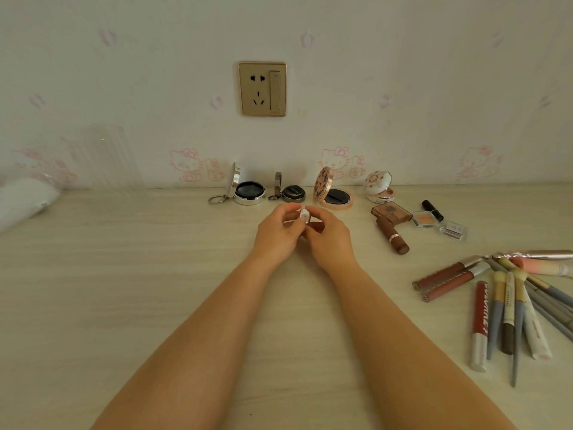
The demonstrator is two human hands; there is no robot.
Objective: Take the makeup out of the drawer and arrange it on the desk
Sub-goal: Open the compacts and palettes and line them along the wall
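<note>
- Left hand [280, 232] and right hand [328, 235]: meet above the middle of the counter [124, 274]; both grips are closed on one small white-and-silver item [304, 216], pinched between the fingertips of the two hands. What kind of makeup it is cannot be told.
- Far row along the wall, four open compacts, each with its lid raised:
  - silver compact [248, 190], farthest left, a dark round insert in its base and a ring hanging at its left side;
  - small dark compact [291, 192], just right of it, also with a ring;
  - rose-gold compact [334, 197], patterned lid, a black puff in its base;
  - white floral compact [379, 187], farthest right, a pinkish pan visible inside.
- Right of the hands, a loose cluster: one brown eyeshadow palette [391, 211]; one brown lipstick [392, 235] lying on its side, its far end touching the palette; one small clear case with an orange pan [425, 218]; one black tube [432, 210]; one small clear box [453, 230].
- Near right, a fan of long items lying flat on the counter: two brown lip gloss tubes [446, 279] side by side; one red tube with white lettering [480, 324]; several grey-handled makeup brushes [517, 324] and pale tubes overlapping one another, their exact count unclear because they run out at the right edge.
- Wall: one gold power socket [262, 89] above the compacts.
- Far left: a clear ribbed container [102, 156], its contents unclear.
</note>
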